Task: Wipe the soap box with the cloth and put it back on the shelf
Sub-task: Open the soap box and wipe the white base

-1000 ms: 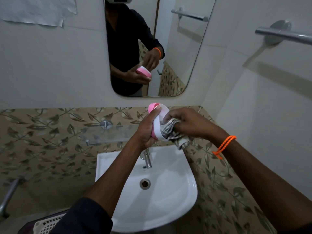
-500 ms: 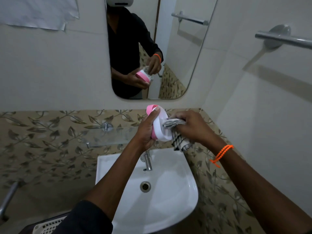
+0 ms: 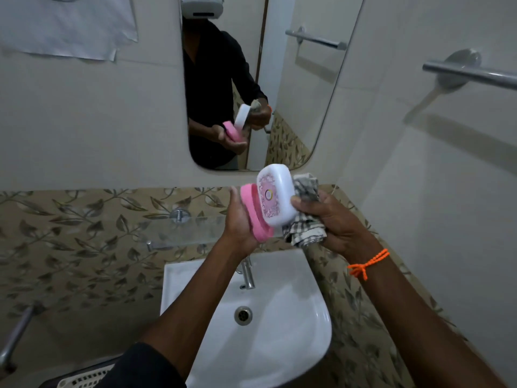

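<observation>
Soap box (image 3: 275, 198), turned lid-face up since a second ago: your left hand (image 3: 242, 219) gripped its pink base, right hand (image 3: 333, 219) clutched the cloth (image 3: 306, 211) behind it; wiping evidently unfinished, shelf (image 3: 179, 231) pending.

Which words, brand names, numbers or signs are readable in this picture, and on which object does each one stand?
No text can be read.
White lid of the soap box: a pink ornamental print with a small round emblem, too small and blurred to read.
Paper sheet on the wall: a faint mark at its top edge, cut off and unreadable.

Pink-and-white soap box (image 3: 270, 204), grey checked cloth (image 3: 306, 231), orange wrist thread (image 3: 368, 263), leaf-patterned beige tiles (image 3: 84, 219)
</observation>
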